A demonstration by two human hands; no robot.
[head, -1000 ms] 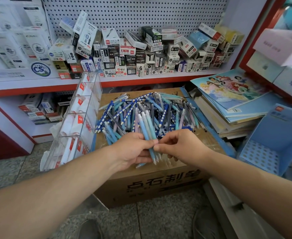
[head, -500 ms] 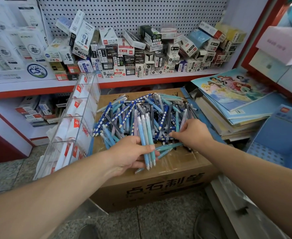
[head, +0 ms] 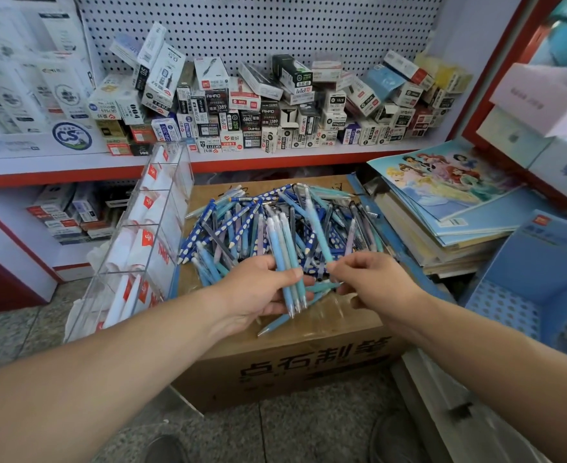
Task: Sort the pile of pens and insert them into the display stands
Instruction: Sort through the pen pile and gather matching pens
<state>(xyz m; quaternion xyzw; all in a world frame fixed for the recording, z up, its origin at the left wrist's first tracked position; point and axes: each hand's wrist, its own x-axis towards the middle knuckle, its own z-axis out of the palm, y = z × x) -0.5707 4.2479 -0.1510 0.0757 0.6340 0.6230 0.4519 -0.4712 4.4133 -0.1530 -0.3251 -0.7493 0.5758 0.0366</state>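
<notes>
A pile of blue, teal and grey pens (head: 242,225) lies on top of a brown cardboard box (head: 295,365). My left hand (head: 258,292) grips a small bundle of light blue pens (head: 287,259), tips pointing toward me. My right hand (head: 372,282) pinches one teal pen (head: 319,235) by its lower end, lifted above the pile and close beside the bundle. A clear acrylic display stand (head: 148,235) with compartments leans at the box's left. A blue perforated display stand (head: 526,289) sits at the right.
A shelf with several small pen boxes (head: 275,108) runs behind the pile under a pegboard. A stack of notebooks (head: 449,208) lies to the right of the box. Tiled floor (head: 295,432) and shoe tips show below.
My right hand drew back from the pile with a teal pen and brought it next to the bundle in my left hand. The left hand stayed about where it was.
</notes>
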